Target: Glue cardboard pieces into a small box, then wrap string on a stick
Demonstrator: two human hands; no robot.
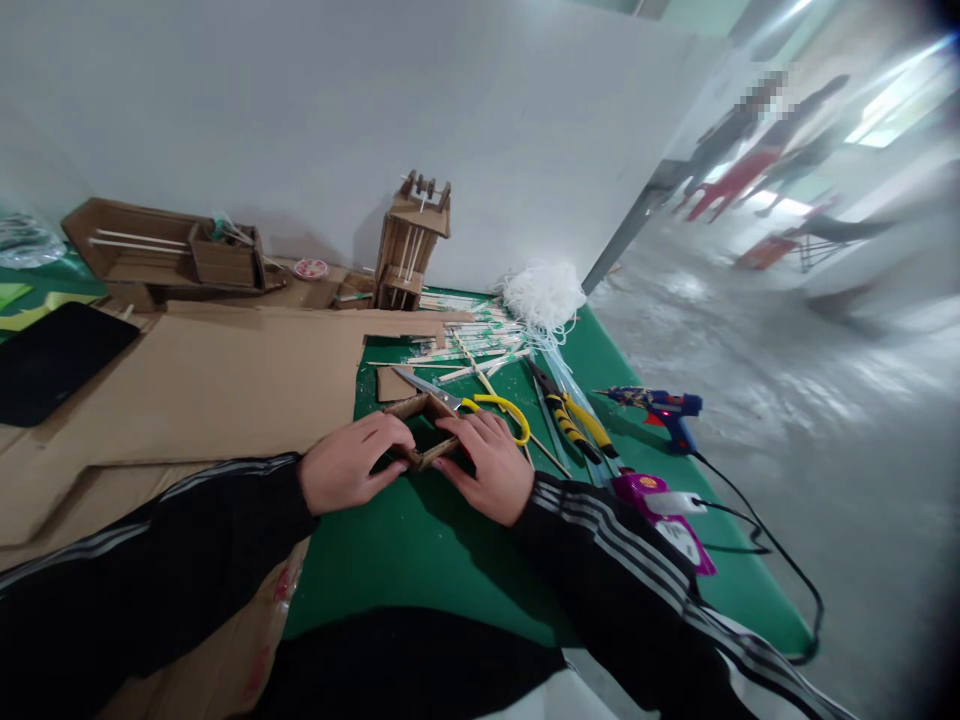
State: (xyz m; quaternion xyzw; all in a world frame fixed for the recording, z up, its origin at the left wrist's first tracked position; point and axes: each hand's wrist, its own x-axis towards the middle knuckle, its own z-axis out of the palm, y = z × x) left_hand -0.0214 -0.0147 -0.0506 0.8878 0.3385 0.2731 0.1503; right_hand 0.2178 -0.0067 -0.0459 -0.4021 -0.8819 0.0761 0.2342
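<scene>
Between both hands a small square cardboard frame (411,408) is held just over the green tabletop (375,560). My left hand (356,462) grips its left corner, fingers curled on the wall. On the right side, my right hand (491,467) pinches the frame's other wall between thumb and fingers. Yellow-handled scissors (510,405) lie just beyond my right hand, blades pointing left toward the frame. A small loose cardboard piece (394,384) rests behind the frame.
Pliers (574,415), a blue glue gun (660,405) with its cord, and a purple packet (660,510) lie to the right. Wooden sticks and white shredded strands (544,295) sit behind. Cardboard sheets (247,380), a black tablet-like slab (64,360) and cardboard models (412,245) occupy the left and back.
</scene>
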